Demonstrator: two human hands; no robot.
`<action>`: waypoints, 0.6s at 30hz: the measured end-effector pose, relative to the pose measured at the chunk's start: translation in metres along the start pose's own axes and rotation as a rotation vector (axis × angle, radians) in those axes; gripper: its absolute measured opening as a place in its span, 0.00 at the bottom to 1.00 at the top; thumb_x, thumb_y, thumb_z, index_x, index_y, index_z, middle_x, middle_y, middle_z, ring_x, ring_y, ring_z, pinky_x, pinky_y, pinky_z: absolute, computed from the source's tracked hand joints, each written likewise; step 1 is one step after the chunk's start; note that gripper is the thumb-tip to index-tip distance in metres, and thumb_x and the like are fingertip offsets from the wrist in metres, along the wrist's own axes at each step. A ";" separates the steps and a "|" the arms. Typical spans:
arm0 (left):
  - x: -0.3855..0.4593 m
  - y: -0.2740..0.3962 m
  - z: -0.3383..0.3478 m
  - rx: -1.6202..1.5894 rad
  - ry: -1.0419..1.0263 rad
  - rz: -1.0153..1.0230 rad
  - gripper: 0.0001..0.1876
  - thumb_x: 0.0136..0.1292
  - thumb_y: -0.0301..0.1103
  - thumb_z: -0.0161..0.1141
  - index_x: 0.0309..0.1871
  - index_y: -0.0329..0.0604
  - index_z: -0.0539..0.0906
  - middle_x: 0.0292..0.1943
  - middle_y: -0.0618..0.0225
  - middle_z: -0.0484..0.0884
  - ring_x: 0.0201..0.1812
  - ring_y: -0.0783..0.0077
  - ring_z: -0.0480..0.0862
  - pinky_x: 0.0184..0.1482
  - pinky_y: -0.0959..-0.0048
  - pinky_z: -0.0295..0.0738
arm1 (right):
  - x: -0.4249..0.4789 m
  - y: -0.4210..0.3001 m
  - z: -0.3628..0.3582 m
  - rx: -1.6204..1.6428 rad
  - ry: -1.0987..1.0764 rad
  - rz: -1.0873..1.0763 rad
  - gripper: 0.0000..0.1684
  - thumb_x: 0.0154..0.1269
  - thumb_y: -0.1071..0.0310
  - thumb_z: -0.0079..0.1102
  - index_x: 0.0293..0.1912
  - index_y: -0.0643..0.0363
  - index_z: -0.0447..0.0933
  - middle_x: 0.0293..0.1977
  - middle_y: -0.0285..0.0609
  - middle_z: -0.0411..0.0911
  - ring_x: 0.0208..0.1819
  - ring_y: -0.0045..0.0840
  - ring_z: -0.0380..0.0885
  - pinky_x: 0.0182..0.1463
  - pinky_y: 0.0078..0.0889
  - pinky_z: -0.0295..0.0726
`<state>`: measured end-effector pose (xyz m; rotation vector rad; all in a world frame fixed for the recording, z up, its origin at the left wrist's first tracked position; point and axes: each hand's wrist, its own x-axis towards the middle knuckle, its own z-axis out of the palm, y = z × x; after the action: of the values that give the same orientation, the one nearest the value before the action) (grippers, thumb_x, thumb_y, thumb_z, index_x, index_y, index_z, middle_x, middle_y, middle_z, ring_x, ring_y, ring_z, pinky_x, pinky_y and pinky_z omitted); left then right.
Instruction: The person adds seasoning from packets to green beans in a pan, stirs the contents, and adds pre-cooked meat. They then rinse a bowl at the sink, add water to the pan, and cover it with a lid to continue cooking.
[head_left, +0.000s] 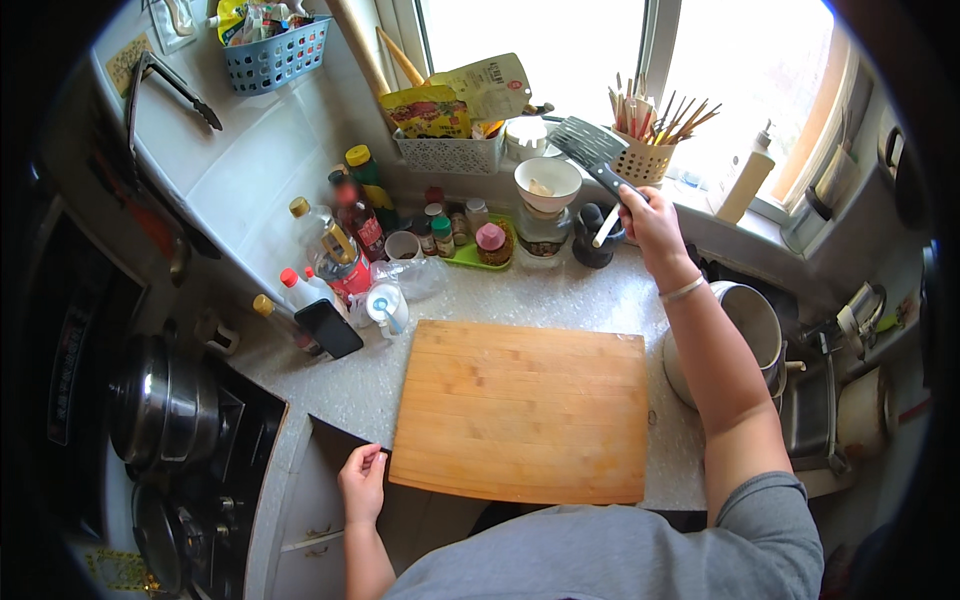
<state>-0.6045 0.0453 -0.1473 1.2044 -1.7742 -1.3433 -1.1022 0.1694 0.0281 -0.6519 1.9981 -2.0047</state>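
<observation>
My right hand (646, 217) is raised by the windowsill, gripping a broad-bladed kitchen utensil (589, 146) by its black riveted handle. Pale streaks cross its dark blade; I cannot tell whether it is a cleaver or a slotted turner. A pale, stick-like handle (606, 226) shows just under this hand, and whether I hold it too is unclear. My left hand (364, 480) is loosely curled at the counter's front edge, beside the near left corner of a wooden cutting board (517, 412), with nothing visible in it. The board lies flat on the speckled counter.
Bottles (330, 251), a leaning smartphone (328, 328) and a lidded white container (388, 306) stand at the left. Behind the board are a green spice tray (461, 255), a white bowl on a jar (547, 184) and a dark mortar (592, 244). A large pot (742, 322) sits right.
</observation>
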 end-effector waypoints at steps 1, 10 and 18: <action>0.002 -0.001 -0.001 -0.001 -0.009 -0.002 0.08 0.63 0.24 0.60 0.44 0.33 0.81 0.35 0.69 0.82 0.36 0.81 0.79 0.42 0.81 0.75 | 0.013 -0.002 0.007 -0.036 0.019 -0.001 0.13 0.66 0.62 0.57 0.33 0.64 0.72 0.19 0.34 0.72 0.17 0.12 0.66 0.19 0.17 0.65; 0.025 -0.009 -0.007 -0.047 -0.020 -0.030 0.07 0.63 0.23 0.59 0.44 0.32 0.80 0.35 0.69 0.82 0.36 0.82 0.79 0.42 0.81 0.75 | 0.113 -0.017 0.034 -0.281 -0.137 -0.176 0.13 0.66 0.64 0.59 0.39 0.66 0.77 0.20 0.35 0.74 0.19 0.14 0.70 0.22 0.19 0.70; 0.027 -0.010 -0.015 -0.047 0.021 -0.078 0.08 0.63 0.23 0.59 0.44 0.32 0.80 0.35 0.68 0.82 0.37 0.81 0.79 0.42 0.82 0.75 | 0.174 -0.048 0.068 -0.522 -0.162 -0.091 0.14 0.67 0.63 0.59 0.42 0.66 0.76 0.22 0.35 0.75 0.21 0.14 0.72 0.25 0.16 0.73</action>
<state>-0.5996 0.0140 -0.1542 1.2689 -1.6871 -1.4037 -1.2159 0.0300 0.0986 -0.9871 2.4350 -1.4080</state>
